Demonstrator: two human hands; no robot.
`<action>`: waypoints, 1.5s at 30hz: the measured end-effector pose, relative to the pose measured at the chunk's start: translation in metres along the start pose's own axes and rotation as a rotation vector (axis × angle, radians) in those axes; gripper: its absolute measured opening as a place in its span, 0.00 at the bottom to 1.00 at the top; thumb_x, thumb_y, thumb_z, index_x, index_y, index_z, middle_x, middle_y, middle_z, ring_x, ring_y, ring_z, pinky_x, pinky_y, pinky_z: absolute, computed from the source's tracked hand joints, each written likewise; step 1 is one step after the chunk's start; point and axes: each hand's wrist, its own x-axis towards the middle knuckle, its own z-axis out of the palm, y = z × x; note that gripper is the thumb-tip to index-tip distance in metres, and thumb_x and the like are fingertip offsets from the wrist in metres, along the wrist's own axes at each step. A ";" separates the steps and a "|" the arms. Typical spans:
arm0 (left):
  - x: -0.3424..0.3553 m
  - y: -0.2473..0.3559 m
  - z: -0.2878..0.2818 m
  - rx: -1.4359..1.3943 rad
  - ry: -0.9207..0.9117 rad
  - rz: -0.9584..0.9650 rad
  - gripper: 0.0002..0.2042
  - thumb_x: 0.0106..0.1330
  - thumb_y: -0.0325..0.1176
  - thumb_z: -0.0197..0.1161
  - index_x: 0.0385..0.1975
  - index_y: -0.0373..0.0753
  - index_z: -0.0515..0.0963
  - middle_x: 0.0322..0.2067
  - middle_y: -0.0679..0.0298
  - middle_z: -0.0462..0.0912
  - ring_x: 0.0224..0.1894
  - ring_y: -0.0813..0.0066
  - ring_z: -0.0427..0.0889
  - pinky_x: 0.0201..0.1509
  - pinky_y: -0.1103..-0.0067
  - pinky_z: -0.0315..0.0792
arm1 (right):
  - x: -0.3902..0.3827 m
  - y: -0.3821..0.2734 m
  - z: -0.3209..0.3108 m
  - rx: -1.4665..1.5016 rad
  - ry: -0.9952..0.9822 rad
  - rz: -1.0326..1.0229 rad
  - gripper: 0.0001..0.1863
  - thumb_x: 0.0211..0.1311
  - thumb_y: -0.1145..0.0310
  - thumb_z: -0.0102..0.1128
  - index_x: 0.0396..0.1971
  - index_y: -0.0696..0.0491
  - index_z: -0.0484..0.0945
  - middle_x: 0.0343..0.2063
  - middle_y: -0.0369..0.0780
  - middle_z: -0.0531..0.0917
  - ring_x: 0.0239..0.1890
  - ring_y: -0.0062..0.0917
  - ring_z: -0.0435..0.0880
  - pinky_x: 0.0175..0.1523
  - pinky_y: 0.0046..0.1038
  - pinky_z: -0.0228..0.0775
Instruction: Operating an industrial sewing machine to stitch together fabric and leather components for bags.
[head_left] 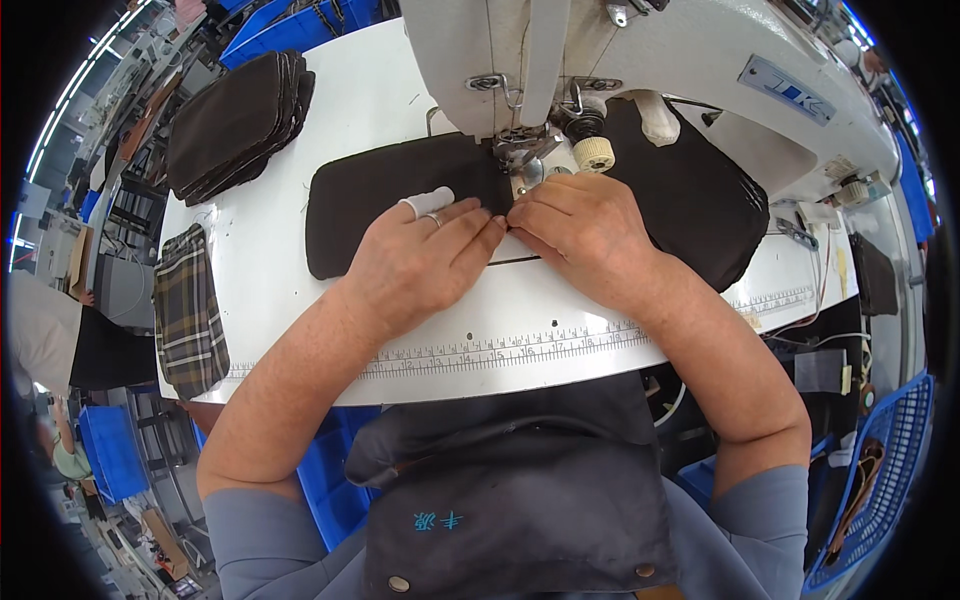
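Observation:
A dark brown fabric panel (375, 190) with rounded corners lies flat on the white sewing table, its right edge at the presser foot (525, 165) of a sewing machine (490, 60). My left hand (425, 250) rests on the panel, fingers stretched toward the foot, a white cover on one finger and a ring on another. Just in front of the foot, my right hand (580, 225) pinches the panel's edge with thumb and fingers together. The fingertips of both hands nearly meet there. Under the machine arm, to the right, lies a stack of dark panels (690, 190).
Another stack of dark panels (240, 125) sits at the table's far left, with folded plaid cloth (190, 310) nearer me. A printed ruler (520, 350) runs along the front edge. Blue baskets (880, 480) stand lower right and elsewhere around the table. People work farther off at left.

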 end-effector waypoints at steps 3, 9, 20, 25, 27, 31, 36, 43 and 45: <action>-0.004 0.002 0.005 0.043 -0.010 0.017 0.10 0.60 0.28 0.67 0.41 0.40 0.87 0.39 0.65 0.91 0.43 0.76 0.91 0.39 0.77 0.75 | 0.000 0.000 -0.002 -0.069 -0.002 -0.065 0.09 0.49 0.73 0.74 0.31 0.53 0.84 0.32 0.35 0.86 0.32 0.29 0.87 0.37 0.32 0.77; -0.005 0.002 0.000 -0.002 -0.150 0.005 0.11 0.62 0.30 0.66 0.44 0.43 0.87 0.42 0.67 0.90 0.47 0.77 0.90 0.44 0.77 0.78 | 0.000 -0.004 -0.008 -0.107 -0.104 -0.125 0.11 0.45 0.72 0.74 0.32 0.52 0.85 0.34 0.34 0.87 0.34 0.27 0.86 0.35 0.31 0.74; 0.003 -0.034 -0.009 -0.584 -0.480 -0.172 0.29 0.55 0.13 0.58 0.59 0.41 0.83 0.65 0.62 0.81 0.72 0.65 0.74 0.62 0.68 0.79 | -0.005 -0.005 -0.011 0.064 -0.111 0.128 0.10 0.55 0.74 0.72 0.38 0.54 0.88 0.34 0.37 0.81 0.35 0.33 0.84 0.39 0.35 0.77; 0.004 -0.045 0.006 -0.594 -0.428 -0.207 0.30 0.54 0.10 0.55 0.57 0.40 0.85 0.62 0.59 0.82 0.70 0.63 0.76 0.68 0.67 0.77 | -0.004 -0.007 -0.010 -0.001 -0.137 0.180 0.14 0.58 0.70 0.71 0.44 0.54 0.87 0.37 0.38 0.80 0.38 0.33 0.83 0.41 0.36 0.75; 0.007 -0.043 0.009 -0.551 -0.392 -0.269 0.29 0.55 0.09 0.53 0.56 0.39 0.85 0.61 0.57 0.83 0.68 0.62 0.78 0.69 0.68 0.76 | -0.003 -0.007 -0.010 -0.026 -0.163 0.185 0.19 0.57 0.71 0.71 0.50 0.55 0.86 0.38 0.40 0.78 0.39 0.34 0.82 0.41 0.35 0.75; 0.012 -0.046 0.013 -0.535 -0.386 -0.312 0.29 0.56 0.09 0.53 0.56 0.38 0.85 0.60 0.57 0.83 0.68 0.62 0.78 0.69 0.68 0.77 | -0.001 -0.009 -0.009 -0.091 -0.197 0.217 0.22 0.61 0.66 0.70 0.55 0.57 0.84 0.40 0.41 0.78 0.40 0.34 0.81 0.43 0.35 0.75; 0.019 -0.038 0.011 -0.383 -0.411 -0.312 0.26 0.59 0.15 0.53 0.59 0.32 0.82 0.60 0.50 0.82 0.64 0.58 0.81 0.65 0.67 0.78 | -0.003 -0.010 -0.009 -0.132 -0.200 0.225 0.23 0.63 0.64 0.70 0.56 0.58 0.83 0.41 0.41 0.78 0.40 0.35 0.81 0.43 0.36 0.75; 0.047 -0.005 -0.009 -0.125 -0.668 -0.315 0.25 0.68 0.32 0.53 0.62 0.23 0.75 0.60 0.40 0.80 0.54 0.52 0.85 0.61 0.65 0.77 | -0.007 -0.007 -0.008 -0.101 -0.171 0.241 0.21 0.63 0.66 0.69 0.55 0.57 0.83 0.40 0.42 0.79 0.40 0.37 0.81 0.44 0.37 0.75; 0.049 -0.014 -0.016 -0.133 -0.692 -0.281 0.24 0.68 0.33 0.53 0.61 0.24 0.77 0.58 0.41 0.82 0.52 0.52 0.86 0.58 0.64 0.78 | -0.007 -0.007 -0.008 -0.096 -0.187 0.255 0.21 0.63 0.66 0.69 0.54 0.57 0.84 0.40 0.42 0.78 0.40 0.37 0.82 0.44 0.38 0.75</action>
